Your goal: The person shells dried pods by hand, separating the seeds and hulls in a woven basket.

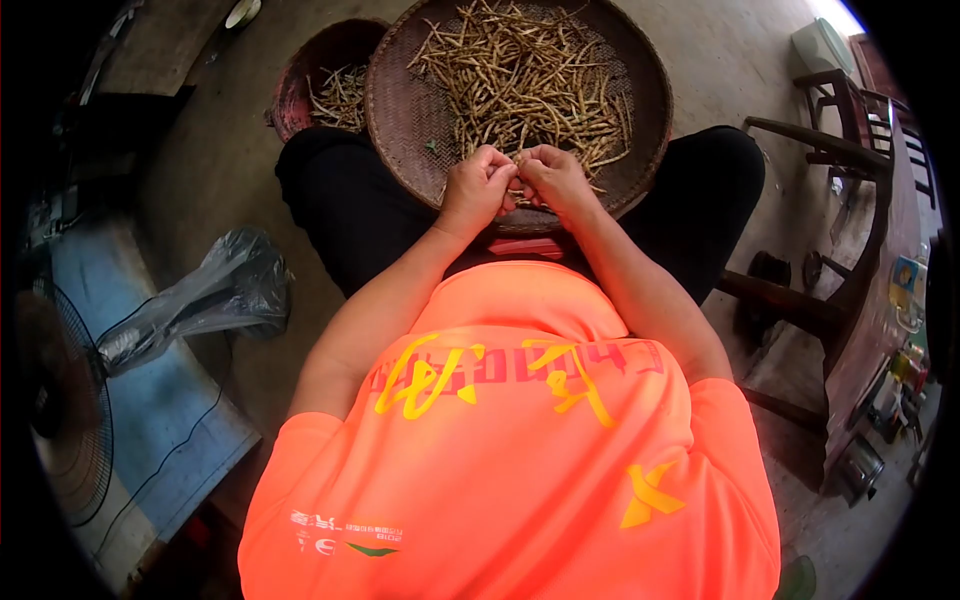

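A round woven basket (400, 140) rests between my knees, with many thin, brownish dried pods (530, 75) heaped in it. Over the basket's near part, my left hand (482, 185) and my right hand (552, 178) meet, with thumbs and fingertips pinched close together. Something small and pale shows between the fingertips, too small to make out clearly. The pod heap lies just beyond both hands. A small green leaf (431, 146) is on the basket's left side.
A reddish tub (290, 100) with more pods stands left of the basket. Farther left are a plastic bag (240, 280), a blue-topped surface (190, 420) and a fan (75, 400). Wooden chairs (840, 120) and a cluttered table (870, 340) stand at the right.
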A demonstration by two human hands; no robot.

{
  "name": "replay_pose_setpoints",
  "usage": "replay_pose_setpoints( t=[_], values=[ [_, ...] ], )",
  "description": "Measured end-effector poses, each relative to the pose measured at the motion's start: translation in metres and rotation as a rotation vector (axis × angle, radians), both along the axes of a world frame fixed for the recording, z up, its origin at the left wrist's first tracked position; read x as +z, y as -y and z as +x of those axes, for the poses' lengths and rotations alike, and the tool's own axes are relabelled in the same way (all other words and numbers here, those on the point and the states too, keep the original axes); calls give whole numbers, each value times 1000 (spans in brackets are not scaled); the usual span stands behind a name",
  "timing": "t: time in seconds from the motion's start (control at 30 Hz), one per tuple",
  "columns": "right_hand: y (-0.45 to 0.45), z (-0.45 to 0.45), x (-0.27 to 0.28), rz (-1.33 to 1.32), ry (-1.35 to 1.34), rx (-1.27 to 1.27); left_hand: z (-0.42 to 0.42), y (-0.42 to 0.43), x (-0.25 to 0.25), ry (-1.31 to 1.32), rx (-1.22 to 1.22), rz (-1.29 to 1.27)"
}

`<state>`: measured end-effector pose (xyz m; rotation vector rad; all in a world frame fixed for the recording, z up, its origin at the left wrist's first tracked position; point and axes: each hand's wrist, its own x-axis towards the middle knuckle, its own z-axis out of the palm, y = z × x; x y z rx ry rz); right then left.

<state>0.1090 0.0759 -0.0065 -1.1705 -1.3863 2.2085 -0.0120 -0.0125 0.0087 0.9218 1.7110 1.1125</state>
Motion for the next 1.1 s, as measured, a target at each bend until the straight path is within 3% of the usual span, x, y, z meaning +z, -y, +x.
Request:
replay_pose_setpoints(
  t=[0.17, 0.3, 0.47, 0.7, 0.93, 1.1],
  values=[
    [2, 1, 0, -102, -41, -26, -9, 0, -9, 425, 83, -71],
    [1, 0, 4, -112, -33, 11, -13, 1, -10, 419, 54, -74],
    [-4, 2, -4, -198, -30, -22, -18, 2, -8, 656, 84, -93],
    [-6, 4, -11, -287, -67, -42, -17, 4, -10, 678, 51, -54],
    [-7, 3, -9, -206, -63, 7, -19, 2, -11, 647, 70, -93],
    [-6, 3, -8, -331, -97, -8, -21, 2, -14, 668, 94, -114]
  ],
)
